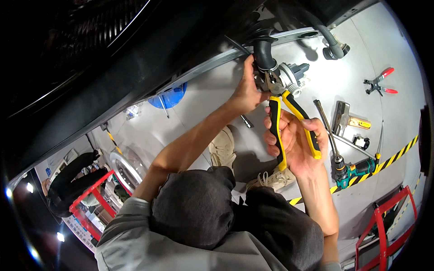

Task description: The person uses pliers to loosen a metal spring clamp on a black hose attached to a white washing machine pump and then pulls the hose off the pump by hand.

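Our right grip [296,142] held spread-handled pliers [275,113] pointing forward at the black hose [263,53]; our left grip [246,94], hold unclear, was nearer.

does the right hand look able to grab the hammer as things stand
Probably not right now: the right hand holds the yellow-and-black pliers. The hammer itself lies in plain view on the floor to its right.

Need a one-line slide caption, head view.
Right hand holds yellow-and-black metal pliers at a curved black hose, left hand alongside.
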### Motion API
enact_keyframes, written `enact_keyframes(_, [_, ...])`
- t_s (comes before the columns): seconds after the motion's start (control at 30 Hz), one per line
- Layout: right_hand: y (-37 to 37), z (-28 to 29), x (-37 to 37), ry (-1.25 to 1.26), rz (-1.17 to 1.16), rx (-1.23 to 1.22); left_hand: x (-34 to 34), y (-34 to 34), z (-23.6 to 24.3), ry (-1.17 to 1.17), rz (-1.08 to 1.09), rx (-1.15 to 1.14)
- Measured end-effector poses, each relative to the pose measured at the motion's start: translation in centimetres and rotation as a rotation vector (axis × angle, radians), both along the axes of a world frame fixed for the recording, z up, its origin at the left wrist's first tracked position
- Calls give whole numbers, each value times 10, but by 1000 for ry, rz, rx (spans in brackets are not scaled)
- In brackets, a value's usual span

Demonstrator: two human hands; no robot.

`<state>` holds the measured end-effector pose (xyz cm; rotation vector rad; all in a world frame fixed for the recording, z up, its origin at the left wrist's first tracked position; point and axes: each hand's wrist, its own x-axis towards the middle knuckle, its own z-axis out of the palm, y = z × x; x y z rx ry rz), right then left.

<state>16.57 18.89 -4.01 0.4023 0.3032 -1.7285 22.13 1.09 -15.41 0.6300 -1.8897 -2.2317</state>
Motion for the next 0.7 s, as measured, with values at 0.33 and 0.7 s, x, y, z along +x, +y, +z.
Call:
enact_keyframes(0.33, [-5,4,0,-44,-28,-36,2,1,-8,25,129,11])
enact_keyframes(0.7, [-13,17,1,-92,-51,13,0,-5,-2,16,84,-109])
